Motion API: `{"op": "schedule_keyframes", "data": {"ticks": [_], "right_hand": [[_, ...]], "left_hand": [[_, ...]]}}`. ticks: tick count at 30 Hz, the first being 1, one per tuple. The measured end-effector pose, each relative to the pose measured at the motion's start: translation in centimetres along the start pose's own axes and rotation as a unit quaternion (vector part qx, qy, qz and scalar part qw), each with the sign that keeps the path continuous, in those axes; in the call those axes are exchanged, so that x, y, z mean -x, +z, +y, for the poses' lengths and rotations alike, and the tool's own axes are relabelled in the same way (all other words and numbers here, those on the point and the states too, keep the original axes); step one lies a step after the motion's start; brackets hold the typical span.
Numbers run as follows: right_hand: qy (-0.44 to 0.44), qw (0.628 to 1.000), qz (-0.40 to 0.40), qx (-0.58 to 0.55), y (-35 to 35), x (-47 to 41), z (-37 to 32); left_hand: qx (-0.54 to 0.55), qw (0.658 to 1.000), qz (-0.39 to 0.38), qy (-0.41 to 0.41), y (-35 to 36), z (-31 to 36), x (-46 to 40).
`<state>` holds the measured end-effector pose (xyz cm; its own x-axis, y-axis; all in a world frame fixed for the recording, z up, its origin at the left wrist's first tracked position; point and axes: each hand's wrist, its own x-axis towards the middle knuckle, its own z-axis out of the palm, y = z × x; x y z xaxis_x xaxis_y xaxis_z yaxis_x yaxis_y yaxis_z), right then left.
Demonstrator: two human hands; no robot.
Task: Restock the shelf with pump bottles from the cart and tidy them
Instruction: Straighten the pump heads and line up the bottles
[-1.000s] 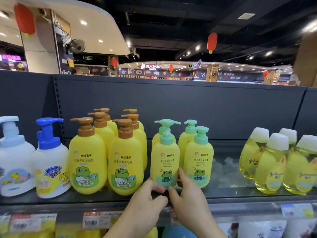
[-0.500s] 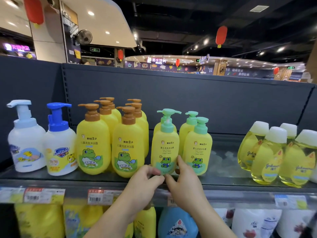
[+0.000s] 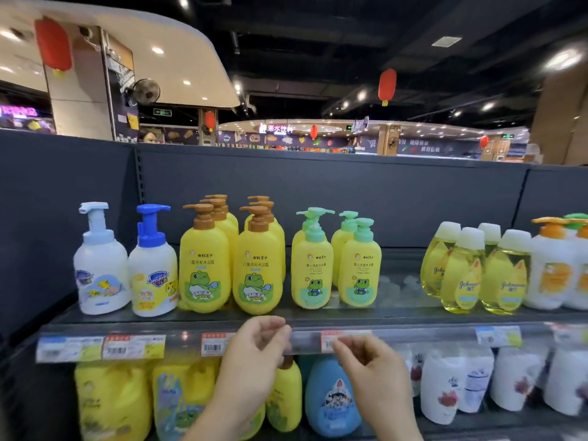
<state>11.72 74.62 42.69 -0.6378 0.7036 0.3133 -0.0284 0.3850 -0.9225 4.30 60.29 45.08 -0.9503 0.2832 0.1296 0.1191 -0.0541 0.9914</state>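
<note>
On the shelf (image 3: 397, 316), green-pump bottles (image 3: 335, 265) stand at the middle, just right of the brown-pump bottles (image 3: 232, 262). Near its front edge, left hand (image 3: 254, 348) and right hand (image 3: 369, 364) hover loosely curled, holding nothing. Smooth, rigid, probably heavy plastic; grasp round the body, not the pump.

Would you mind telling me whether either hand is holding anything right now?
Neither: the left hand and right hand hang loosely curled and empty before the shelf edge.
</note>
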Motion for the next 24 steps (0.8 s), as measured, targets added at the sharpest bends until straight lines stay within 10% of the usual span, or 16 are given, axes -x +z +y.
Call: {"op": "schedule_keyframes", "data": {"ticks": [14, 20, 24], "right_hand": [[0.015, 0.999, 0.02, 0.024, -0.1, 20.5, -7.1], [-0.021, 0.99, -0.083, 0.111, 3.3, 17.5, -8.2], [-0.139, 0.947, -0.141, 0.255, 7.8, 11.5, -7.9]], "left_hand": [[-0.002, 0.997, 0.039, 0.073, -14.0, 3.8, 12.9], [0.0, 0.996, 0.065, 0.065, -15.3, 4.6, 14.0], [-0.185, 0.978, -0.019, 0.095, -15.4, 3.4, 10.1]]}}
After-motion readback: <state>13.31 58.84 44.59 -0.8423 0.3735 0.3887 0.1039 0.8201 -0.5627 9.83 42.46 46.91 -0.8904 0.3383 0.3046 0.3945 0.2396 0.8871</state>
